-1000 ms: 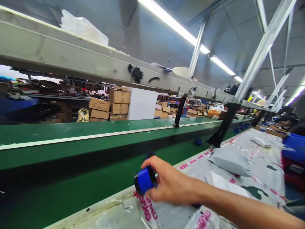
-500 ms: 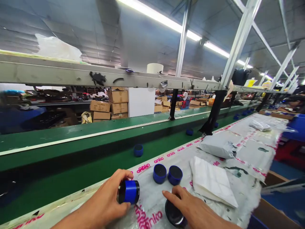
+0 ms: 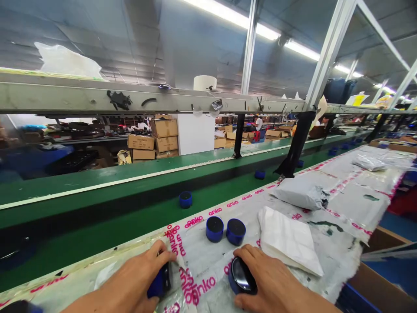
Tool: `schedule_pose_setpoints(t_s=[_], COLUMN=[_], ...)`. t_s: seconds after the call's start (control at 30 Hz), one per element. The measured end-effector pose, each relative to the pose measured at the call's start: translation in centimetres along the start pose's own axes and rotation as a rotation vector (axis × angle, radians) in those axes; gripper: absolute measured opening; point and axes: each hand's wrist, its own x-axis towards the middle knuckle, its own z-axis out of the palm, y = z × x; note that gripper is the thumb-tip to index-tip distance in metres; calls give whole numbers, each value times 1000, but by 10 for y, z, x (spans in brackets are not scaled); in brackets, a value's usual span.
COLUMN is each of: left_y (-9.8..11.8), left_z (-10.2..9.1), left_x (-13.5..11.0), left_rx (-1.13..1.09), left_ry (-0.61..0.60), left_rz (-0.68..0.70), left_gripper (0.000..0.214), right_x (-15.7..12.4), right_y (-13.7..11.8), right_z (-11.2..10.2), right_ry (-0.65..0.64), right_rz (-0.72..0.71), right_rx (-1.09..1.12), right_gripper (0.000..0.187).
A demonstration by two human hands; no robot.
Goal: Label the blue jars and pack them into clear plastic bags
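My left hand (image 3: 133, 276) is curled round a small blue round speaker (image 3: 159, 281), low over the covered bench; the fingers hide much of it. In my right hand (image 3: 275, 280) is another blue speaker (image 3: 241, 277), its glossy black end tilted up, with thumb and fingers closed on its side. Just beyond my hands, two blue speakers with black mesh tops, one on the left (image 3: 214, 229) and one on the right (image 3: 236, 231), stand upright side by side. A folded white cloth or paper pad (image 3: 289, 239) lies to the right of them.
A green conveyor (image 3: 130, 226) runs behind the bench, carrying a blue speaker (image 3: 185, 199) and several more farther right. A dark blue item (image 3: 19, 307) shows at the lower left corner. A grey plastic package (image 3: 298, 193) lies on the bench. A metal shelf beam (image 3: 176, 102) crosses above.
My left hand has moved down and left with its speaker, turning over it. My right hand now wraps its speaker more fully and tilts it. The view has shifted slightly.
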Motion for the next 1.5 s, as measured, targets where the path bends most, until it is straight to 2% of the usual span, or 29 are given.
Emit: schedule_pose_setpoints(t_s=[0.17, 0.3, 0.4, 0.47, 0.6, 0.63, 0.73, 0.83, 0.9, 0.97, 1.07, 1.17, 1.33, 1.5], left_y=[19, 18, 13, 12, 12, 12, 10, 12, 15, 18, 20, 20, 22, 26], left_z=[11, 19, 18, 14, 8, 8, 11, 12, 9, 6, 4, 4, 7, 8], left_x=[19, 32, 31, 26, 18, 17, 17, 19, 20, 20, 20, 17, 20, 51], left_rx=[-160, -219, -214, -220, -243, -244, -241, -216, -194, -179, -176, -192, -216, -147], left_ry=[155, 170, 141, 113, 66, 66, 84, 90, 68, 51, 57, 61, 86, 157], left_rz=[-63, -42, -12, -43, -111, -120, -125, -119, -99, -81, -93, -99, -106, -60], left_gripper=[45, 57, 63, 58, 56, 57, 61, 66, 65, 60, 57, 59, 63, 64], right_x=[5, 24, 56, 81, 113, 115, 115, 112, 112, 111, 108, 105, 111, 126], right_y=[-7, -24, -35, -40, -44, -45, -43, -38, -35, -35, -38, -38, -24, -16], right_z=[-4, -18, -26, -25, -19, -19, -19, -22, -24, -28, -32, -31, -26, -35], right_ry=[-34, 150, 237, 189, 74, 70, 44, -31, -53, -49, -78, -96, -39, -38], right_rz=[-14, -164, -252, -239, -248, -272, -363, -438, -454, -444, -468, -506, -424, -304], right_rx=[-5, -107, -240, -339, -362, -345, -210, -66, -125, -274, -439, -420, -152, -132], right_gripper=[49, 56, 57, 62, 42, 41, 57, 51, 41, 37, 54, 73, 68, 60])
